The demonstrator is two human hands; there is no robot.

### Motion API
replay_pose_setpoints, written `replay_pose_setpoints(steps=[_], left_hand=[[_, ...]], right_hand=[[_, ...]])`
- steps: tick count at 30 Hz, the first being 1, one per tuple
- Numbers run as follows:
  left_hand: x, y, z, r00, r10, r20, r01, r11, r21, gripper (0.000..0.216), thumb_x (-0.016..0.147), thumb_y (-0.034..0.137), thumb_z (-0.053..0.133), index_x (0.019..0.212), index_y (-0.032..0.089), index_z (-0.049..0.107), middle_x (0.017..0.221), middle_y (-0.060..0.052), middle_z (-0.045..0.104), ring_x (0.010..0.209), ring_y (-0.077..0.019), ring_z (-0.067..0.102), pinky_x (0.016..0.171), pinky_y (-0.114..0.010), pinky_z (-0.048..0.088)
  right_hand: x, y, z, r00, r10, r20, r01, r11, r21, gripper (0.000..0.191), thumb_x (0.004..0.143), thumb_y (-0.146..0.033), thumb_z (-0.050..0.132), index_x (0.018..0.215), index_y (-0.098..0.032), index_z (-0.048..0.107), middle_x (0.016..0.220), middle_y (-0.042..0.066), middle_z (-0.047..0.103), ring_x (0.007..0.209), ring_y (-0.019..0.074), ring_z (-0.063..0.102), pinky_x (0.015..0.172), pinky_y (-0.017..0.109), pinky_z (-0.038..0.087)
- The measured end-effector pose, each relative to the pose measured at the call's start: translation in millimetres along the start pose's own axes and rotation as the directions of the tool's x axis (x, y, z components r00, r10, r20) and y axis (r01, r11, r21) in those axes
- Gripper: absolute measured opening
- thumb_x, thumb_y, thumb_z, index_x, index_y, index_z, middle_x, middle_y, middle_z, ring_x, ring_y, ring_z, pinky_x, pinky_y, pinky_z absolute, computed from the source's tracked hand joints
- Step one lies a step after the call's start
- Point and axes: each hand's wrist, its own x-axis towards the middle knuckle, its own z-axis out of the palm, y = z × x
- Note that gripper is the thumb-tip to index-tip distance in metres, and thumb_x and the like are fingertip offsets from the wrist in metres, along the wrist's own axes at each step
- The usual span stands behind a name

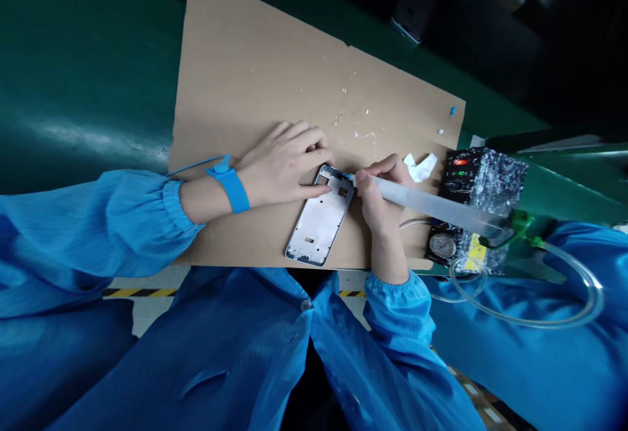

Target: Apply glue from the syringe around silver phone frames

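A phone frame (321, 218), silver-grey with small cut-outs, lies slanted near the front edge of the cardboard sheet (245, 65). My left hand (289, 159) grips its upper left part, thumb across the face and bent fingers by the top edge. In my right hand (383, 192) is a large translucent dispensing syringe (436, 208), held like a pen. Its blue tip (347, 176) is at the frame's upper right corner; whether it touches cannot be made out. A clear hose (564, 320) runs from the green cap (523, 225) at the syringe's rear.
A black dispenser box (483, 182) with red and green lights and a gauge (442, 245) stands right of the cardboard. Near it lie a crumpled white tissue (420, 167) and a small blue piece (453, 111). A blue wrist strap (234, 189) circles my left wrist. Blue sleeves of other people flank me.
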Motion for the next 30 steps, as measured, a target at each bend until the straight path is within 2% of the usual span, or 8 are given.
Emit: replay_pose_setpoints(steps=[5,13,20,24,27,30], left_hand=[[0,-1,1,1.000,-0.002,0.005,0.002,1.000,0.006,0.029,0.104,0.047,0.083,0.123,0.026,0.078,0.129,-0.010,0.072,0.126,-0.0369,0.064,0.110,-0.059,0.054],[-1,-3,4,1.000,-0.025,0.002,0.026,0.999,-0.039,0.033,0.101,0.047,0.085,0.127,0.027,0.079,0.131,-0.011,0.071,0.131,-0.0396,0.063,0.114,-0.062,0.052],[-1,-3,4,1.000,-0.018,0.006,0.018,0.999,-0.035,0.033,0.102,0.047,0.084,0.129,0.028,0.079,0.131,-0.011,0.071,0.131,-0.0399,0.063,0.114,-0.063,0.052],[0,-2,1,1.000,-0.005,0.008,0.005,1.000,-0.012,0.032,0.103,0.047,0.083,0.126,0.026,0.078,0.131,-0.011,0.072,0.130,-0.0390,0.063,0.111,-0.061,0.053],[2,0,-3,0.999,0.005,0.053,-0.007,0.999,0.039,0.034,0.106,0.048,0.082,0.127,0.021,0.076,0.134,-0.013,0.072,0.129,-0.0378,0.064,0.109,-0.057,0.052],[3,3,-6,0.996,-0.001,0.085,-0.005,0.997,0.076,0.037,0.106,0.048,0.084,0.127,0.019,0.076,0.137,-0.015,0.073,0.129,-0.0376,0.063,0.109,-0.055,0.051]], right_hand=[[0,1,0,0.999,0.043,0.033,-0.043,0.999,-0.007,0.057,0.100,-0.080,0.083,0.089,-0.029,0.058,0.074,-0.002,0.057,0.062,0.0175,0.051,0.055,0.034,0.047],[-2,2,0,1.000,0.011,0.000,-0.011,0.999,-0.036,0.051,0.102,-0.073,0.084,0.089,-0.029,0.062,0.074,-0.004,0.059,0.060,0.0162,0.051,0.054,0.032,0.044],[-2,4,1,1.000,0.003,-0.015,-0.004,0.999,-0.051,0.057,0.101,-0.079,0.083,0.090,-0.029,0.059,0.074,-0.005,0.058,0.059,0.0154,0.051,0.056,0.034,0.051],[-1,2,1,1.000,-0.001,-0.003,0.001,0.999,-0.041,0.056,0.103,-0.079,0.083,0.089,-0.029,0.060,0.073,-0.004,0.058,0.058,0.0161,0.051,0.054,0.035,0.050],[0,0,1,0.999,0.015,0.032,-0.015,1.000,0.007,0.056,0.103,-0.078,0.084,0.090,-0.029,0.059,0.073,-0.004,0.057,0.057,0.0160,0.050,0.054,0.035,0.048],[0,-1,2,1.000,-0.006,0.008,0.007,1.000,-0.020,0.057,0.103,-0.080,0.083,0.089,-0.030,0.059,0.072,-0.003,0.058,0.057,0.0169,0.051,0.051,0.036,0.045]])
